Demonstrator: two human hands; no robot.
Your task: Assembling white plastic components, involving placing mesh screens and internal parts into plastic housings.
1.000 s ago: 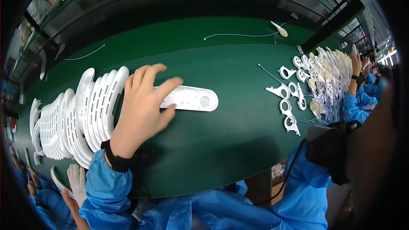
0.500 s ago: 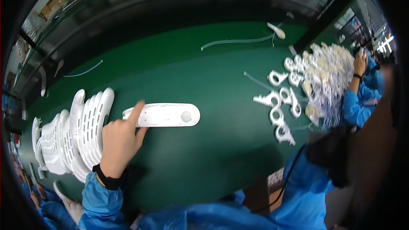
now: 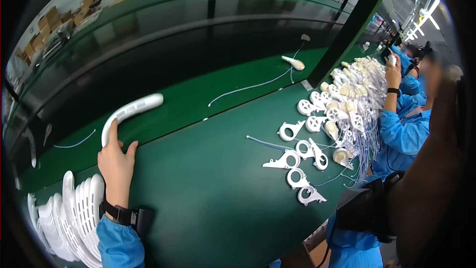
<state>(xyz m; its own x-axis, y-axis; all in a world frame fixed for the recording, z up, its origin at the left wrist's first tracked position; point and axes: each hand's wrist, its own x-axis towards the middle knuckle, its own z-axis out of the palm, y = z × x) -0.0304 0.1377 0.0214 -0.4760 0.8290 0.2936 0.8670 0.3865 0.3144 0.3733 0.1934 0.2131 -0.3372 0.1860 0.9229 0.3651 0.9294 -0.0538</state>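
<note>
My left hand (image 3: 117, 163) reaches to the far green strip, at the near end of a long curved white plastic shell (image 3: 133, 109). The index finger is stretched out over the shell, and the thumb stands apart from it. The other fingers are partly hidden. Nearer and to the left of that hand lies a row of slotted white plastic shells (image 3: 82, 213), packed side by side. My right hand (image 3: 421, 183) is a dark blurred shape close up at the right edge, above a black wrist device. Its fingers cannot be made out.
White ring-shaped plastic parts (image 3: 292, 131) lie on the green table (image 3: 208, 183) before a heap of white parts with thin wires (image 3: 359, 99). A wired white part (image 3: 293, 63) rests farther back near a dark post (image 3: 347, 34). Co-workers in blue (image 3: 406, 124) are at right.
My left hand has carried the white shell from the table to the far green strip. Its thumb has come off the shell. The view has shifted, with the slotted shells now lower.
</note>
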